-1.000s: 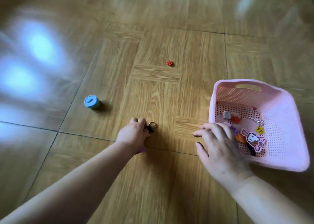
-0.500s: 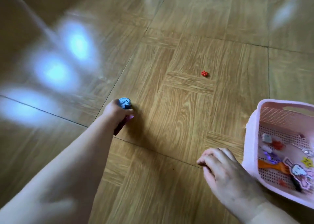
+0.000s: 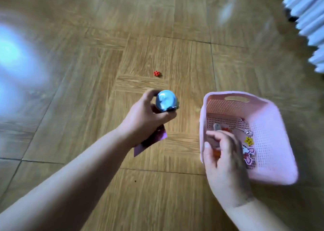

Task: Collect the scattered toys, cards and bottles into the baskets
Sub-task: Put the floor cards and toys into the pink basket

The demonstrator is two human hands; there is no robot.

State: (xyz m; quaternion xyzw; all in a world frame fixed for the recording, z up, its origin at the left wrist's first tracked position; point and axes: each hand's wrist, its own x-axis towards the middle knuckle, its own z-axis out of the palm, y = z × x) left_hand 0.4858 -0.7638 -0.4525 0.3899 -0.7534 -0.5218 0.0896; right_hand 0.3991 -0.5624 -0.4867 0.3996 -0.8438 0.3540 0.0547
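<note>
Hands: two, both bare, reaching in from 6 o'clock.
Left hand: the left hand (image 3: 147, 118) is lifted off the floor just left of the frame's middle. Its fingers and thumb are clamped round two things at once.
Tub: one small round blue plastic tub (image 3: 166, 100) sits in the left fingertips at the hand's 1 o'clock. Its pale shiny top faces the camera.
Card: one flat purple card (image 3: 157, 137) is pinned under the same palm and sticks out toward 6 o'clock below the heel of the hand.
Right hand: the right hand (image 3: 226, 159) lies over the near-left wall of the basket. The fingers are curled and close together inside it, and the thumb lies along the rim. Blur hides whether they actually clamp the wall.
Basket: one pink perforated plastic basket (image 3: 273, 143) with a slot handle stands on the floor at 3 o'clock from the left hand, just beside it.
Basket contents, counted as far as they show:
- one white-and-pink cat-shaped cutout (image 3: 248, 154)
- one yellow star piece (image 3: 249, 140)
- one silvery metal bit (image 3: 246, 132)
- one grey piece (image 3: 216, 126)
- one red piece (image 3: 227, 129)
- one orange piece (image 3: 216, 153), partly under the right fingers
Loose on the floor: one small red bead cluster (image 3: 157, 73) lies at 12 o'clock from the left hand, well apart from the basket.
Floor: wood-pattern tiles (image 3: 87, 187) with pale glare at 9 o'clock.
Corner: one white ribbed object (image 3: 310, 20) at 2 o'clock, too blurred to identify.
</note>
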